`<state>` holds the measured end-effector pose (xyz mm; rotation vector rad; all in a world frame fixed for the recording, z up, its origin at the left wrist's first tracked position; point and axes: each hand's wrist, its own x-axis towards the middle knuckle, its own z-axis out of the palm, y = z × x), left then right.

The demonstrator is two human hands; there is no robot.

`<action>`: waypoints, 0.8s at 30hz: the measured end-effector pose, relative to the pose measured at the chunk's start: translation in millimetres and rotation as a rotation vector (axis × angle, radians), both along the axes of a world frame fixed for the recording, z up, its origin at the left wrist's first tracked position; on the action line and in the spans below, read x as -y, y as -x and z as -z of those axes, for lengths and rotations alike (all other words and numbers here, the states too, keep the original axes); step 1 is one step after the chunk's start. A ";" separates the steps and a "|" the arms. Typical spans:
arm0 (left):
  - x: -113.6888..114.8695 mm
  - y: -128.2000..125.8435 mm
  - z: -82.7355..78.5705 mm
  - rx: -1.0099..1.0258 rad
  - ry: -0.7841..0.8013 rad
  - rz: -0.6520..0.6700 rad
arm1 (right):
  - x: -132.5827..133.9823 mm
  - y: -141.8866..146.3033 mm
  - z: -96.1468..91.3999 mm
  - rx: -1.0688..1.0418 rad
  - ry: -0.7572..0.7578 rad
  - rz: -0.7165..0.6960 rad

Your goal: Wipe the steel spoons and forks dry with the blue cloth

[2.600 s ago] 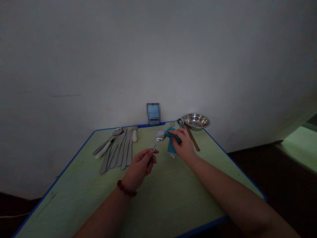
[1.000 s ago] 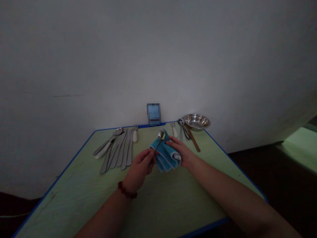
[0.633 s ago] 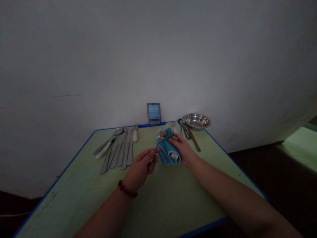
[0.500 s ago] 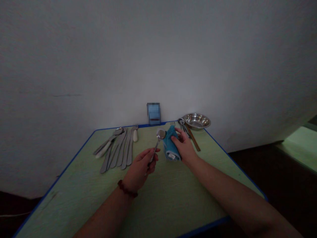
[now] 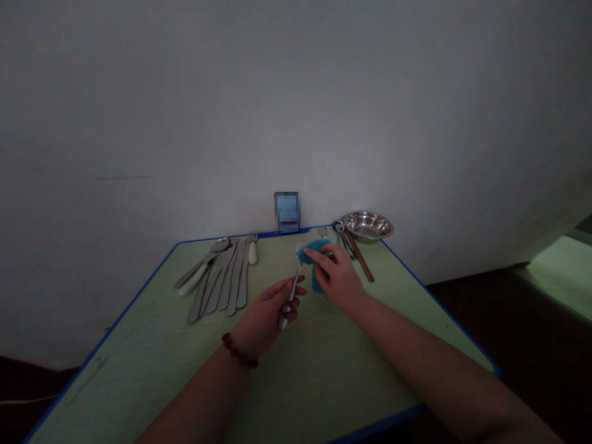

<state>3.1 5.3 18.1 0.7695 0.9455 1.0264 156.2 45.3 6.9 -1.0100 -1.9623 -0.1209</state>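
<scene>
From the head-worn camera, looking forward and down: the left hand [image 5: 267, 319], wearing a dark bead bracelet [image 5: 239, 351], is closed around the handle of a metal spoon [image 5: 292, 290] and holds it up off the table. The right hand [image 5: 337, 277] is just beyond it, its fingers [image 5: 319, 260] grasping a teal cloth [image 5: 317, 265] pressed against the spoon's bowl, which is mostly covered.

The spoon lies between the two hands, its long axis running away from the person and leaning slightly right. The bowl is at the far end, and the handle tip sticks out below the left hand.

The hands are over a pale green table [image 5: 324, 370] with a blue edge. To the left lies a row of table knives [image 5: 222, 283] with other cutlery, and a white-handled fork [image 5: 252, 251] is at its far end. To the right are a steel bowl [image 5: 367, 226] and wooden chopsticks [image 5: 361, 262]. At the far edge, a small blue object [image 5: 287, 213] is too blurred to identify, and a plain grey-white wall [image 5: 296, 105] rises behind it all.
</scene>
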 end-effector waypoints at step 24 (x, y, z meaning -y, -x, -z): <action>-3.2 2.5 2.0 0.028 0.035 -0.013 | 4.7 4.6 -0.4 0.276 -0.008 -0.031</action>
